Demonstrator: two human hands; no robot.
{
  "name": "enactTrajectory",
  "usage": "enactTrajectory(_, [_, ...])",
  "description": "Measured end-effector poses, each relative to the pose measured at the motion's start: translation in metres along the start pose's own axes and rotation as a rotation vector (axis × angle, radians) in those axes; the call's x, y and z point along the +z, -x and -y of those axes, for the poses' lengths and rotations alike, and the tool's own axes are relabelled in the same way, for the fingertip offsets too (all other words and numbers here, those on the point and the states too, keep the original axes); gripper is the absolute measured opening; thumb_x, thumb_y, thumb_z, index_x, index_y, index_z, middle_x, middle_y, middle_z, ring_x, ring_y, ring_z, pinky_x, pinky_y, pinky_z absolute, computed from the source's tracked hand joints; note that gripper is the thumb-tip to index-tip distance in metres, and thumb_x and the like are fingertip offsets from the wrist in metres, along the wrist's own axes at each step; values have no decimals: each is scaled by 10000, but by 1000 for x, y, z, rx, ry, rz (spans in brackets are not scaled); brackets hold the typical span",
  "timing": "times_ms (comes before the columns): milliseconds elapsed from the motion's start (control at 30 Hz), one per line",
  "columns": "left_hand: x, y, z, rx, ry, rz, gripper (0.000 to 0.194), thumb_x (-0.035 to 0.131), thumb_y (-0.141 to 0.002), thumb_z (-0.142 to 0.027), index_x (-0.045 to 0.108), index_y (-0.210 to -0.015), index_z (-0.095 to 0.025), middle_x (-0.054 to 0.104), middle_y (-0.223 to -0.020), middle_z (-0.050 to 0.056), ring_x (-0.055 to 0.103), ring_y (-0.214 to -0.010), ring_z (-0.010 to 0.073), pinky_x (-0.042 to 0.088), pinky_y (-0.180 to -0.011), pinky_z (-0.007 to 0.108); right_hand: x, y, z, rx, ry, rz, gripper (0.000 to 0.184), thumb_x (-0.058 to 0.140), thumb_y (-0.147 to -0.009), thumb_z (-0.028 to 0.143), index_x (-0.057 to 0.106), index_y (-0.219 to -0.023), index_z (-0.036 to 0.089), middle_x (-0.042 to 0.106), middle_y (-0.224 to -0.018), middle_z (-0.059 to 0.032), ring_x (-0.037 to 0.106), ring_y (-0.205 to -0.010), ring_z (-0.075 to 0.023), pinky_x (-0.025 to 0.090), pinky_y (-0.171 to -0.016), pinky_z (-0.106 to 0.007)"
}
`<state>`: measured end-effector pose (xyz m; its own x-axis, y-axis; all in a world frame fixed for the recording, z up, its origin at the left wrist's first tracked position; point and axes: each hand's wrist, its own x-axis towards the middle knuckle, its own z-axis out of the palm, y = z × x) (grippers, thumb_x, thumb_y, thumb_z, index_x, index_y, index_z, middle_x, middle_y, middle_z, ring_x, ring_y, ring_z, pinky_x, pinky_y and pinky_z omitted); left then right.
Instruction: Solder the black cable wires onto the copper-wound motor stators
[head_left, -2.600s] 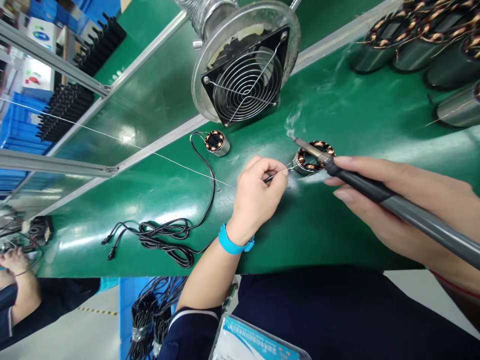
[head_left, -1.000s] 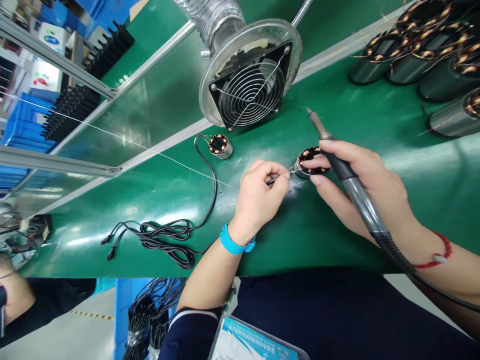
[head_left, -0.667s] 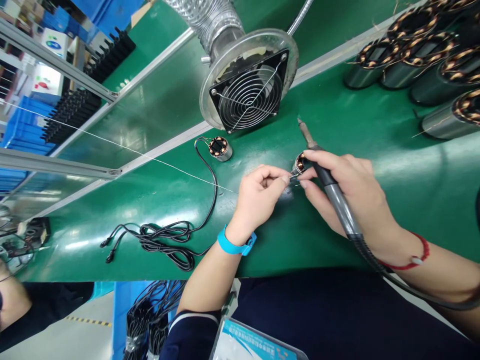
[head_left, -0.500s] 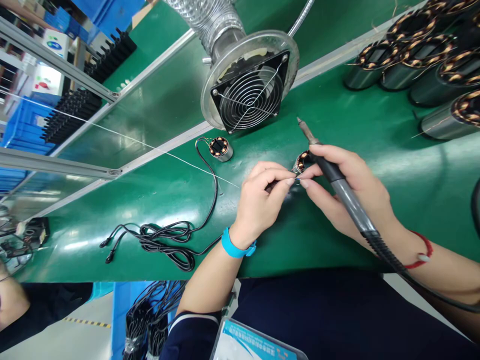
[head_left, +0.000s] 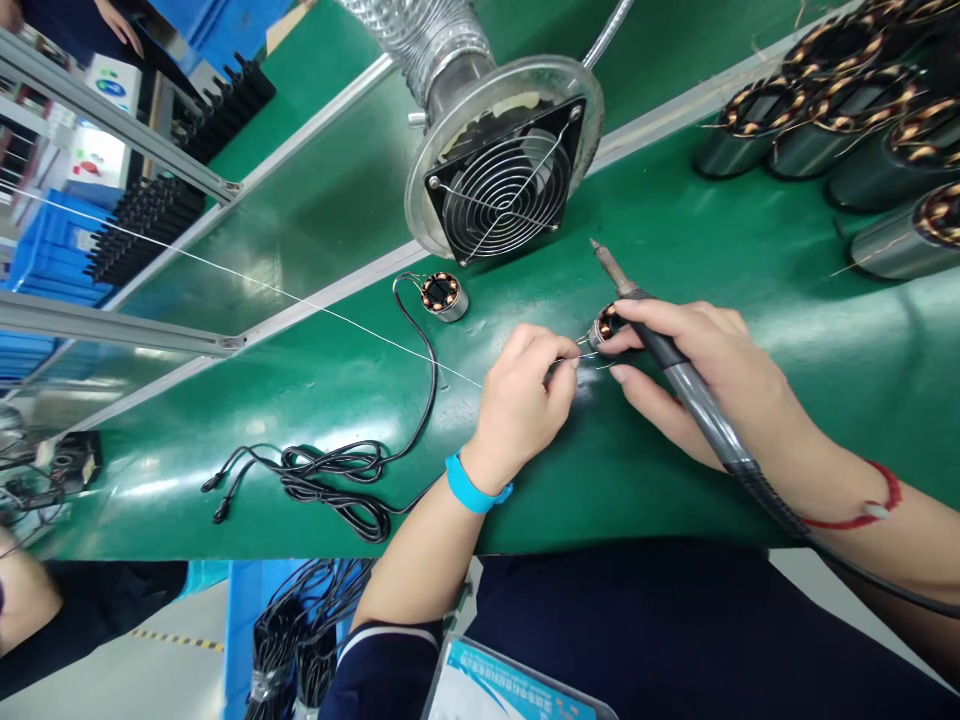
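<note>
My left hand [head_left: 529,395] is closed in a pinch on a thin wire [head_left: 587,356], with a strand of solder wire [head_left: 360,322] running up to it from the left. My right hand [head_left: 697,380] grips a soldering iron [head_left: 679,370], its tip pointing up and away over the bench. The right thumb and fingertips are a little apart, beside a small copper-wound motor stator [head_left: 602,328] partly hidden behind them. Another small stator [head_left: 444,297] stands to the left, joined to a black cable [head_left: 427,385].
A round fume extractor fan [head_left: 506,200] hangs ahead of my hands. Larger stators [head_left: 735,135] crowd the back right of the green bench [head_left: 247,400]. Coiled cables [head_left: 330,470] lie left of my forearm, and a blue bin [head_left: 240,620] of cables stands below the bench edge.
My hands have drawn slightly apart, and the right thumb has come away from the wire. The iron has turned slightly in my right hand. A person's hand now shows at the far top left.
</note>
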<state>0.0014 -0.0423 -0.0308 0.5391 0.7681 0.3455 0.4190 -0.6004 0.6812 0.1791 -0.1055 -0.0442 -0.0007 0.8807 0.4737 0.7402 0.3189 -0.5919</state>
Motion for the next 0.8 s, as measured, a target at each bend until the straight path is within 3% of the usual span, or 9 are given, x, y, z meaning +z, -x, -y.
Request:
enactTrajectory(100, [0, -2, -1, -103, 60, 13, 165, 596, -869, -49, 629, -803, -196, 639, -843, 22, 599, -821, 150, 497, -748, 285, 0, -3, -5, -50, 54, -2, 408, 560, -970, 257, 522, -1377, 275, 739, -983, -14, 676, -923, -236, 489, -839, -409])
enactTrajectory(367, [3, -1, -6, -339, 239, 8, 128, 615, -852, -67, 653, -801, -178, 624, -818, -8, 539, -689, 93, 440, -638, 226, -7, -4, -1, -8, 151, -36, 381, 530, -1002, 288, 527, -1383, 270, 745, -989, -21, 671, -899, -245, 510, -799, -407])
enactTrajectory(600, [2, 0, -7, -254, 166, 34, 157, 606, -835, -46, 620, -782, -194, 631, -819, 3, 570, -762, 127, 461, -681, 258, -28, 20, 18, -11, 16, -219, 401, 671, -938, 158, 605, -1311, 291, 744, -940, -22, 690, -739, -166, 560, -688, -292])
enactTrajectory(733, [3, 1, -7, -192, 107, 45, 160, 591, -844, -54, 593, -788, -204, 629, -827, 11, 581, -792, 145, 474, -694, 279, -33, 36, 16, -83, 24, -208, 104, 619, -973, 223, 636, -1069, 255, 705, -774, -14, 651, -565, -139, 449, -433, -255])
enactTrajectory(800, [3, 2, -7, -174, 96, 43, 162, 582, -850, -56, 584, -792, -207, 627, -832, 13, 582, -798, 146, 473, -690, 280, -35, 41, 16, -114, 49, -173, 43, 579, -1002, 262, 618, -986, 254, 692, -724, -5, 674, -569, -141, 446, -411, -242])
